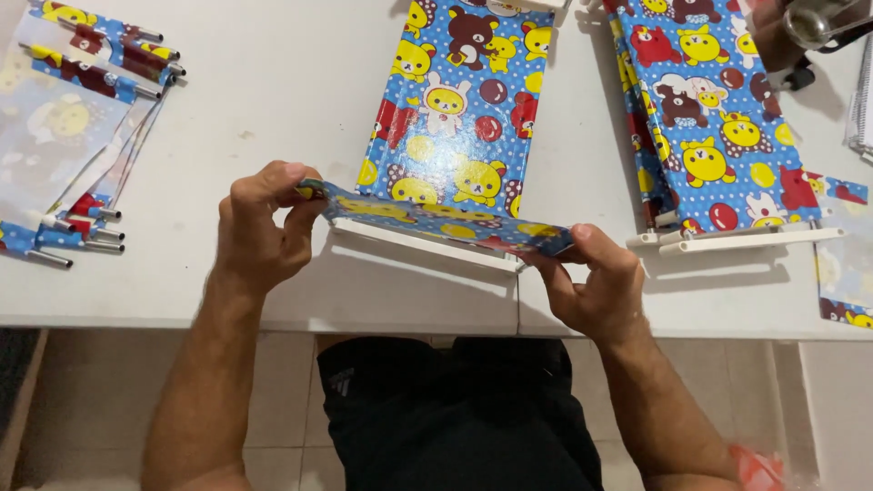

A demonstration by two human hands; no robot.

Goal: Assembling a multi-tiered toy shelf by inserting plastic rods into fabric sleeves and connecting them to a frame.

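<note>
A narrow strip of blue cartoon-bear patterned sheet [436, 221] is stretched between my two hands just above the white table [273, 100]. My left hand [264, 227] pinches its left end and my right hand [596, 277] pinches its right end. Right behind the strip lies a larger sheet of the same pattern [455, 100], with a white bar [427, 245] along its near edge.
A stack of similar patterned sheets with white bars [718, 118] lies at the right. At the left edge sit several patterned strips with metal-tipped ends [82, 136]. A dark object [800, 27] is at the top right. Tiled floor shows below the table edge.
</note>
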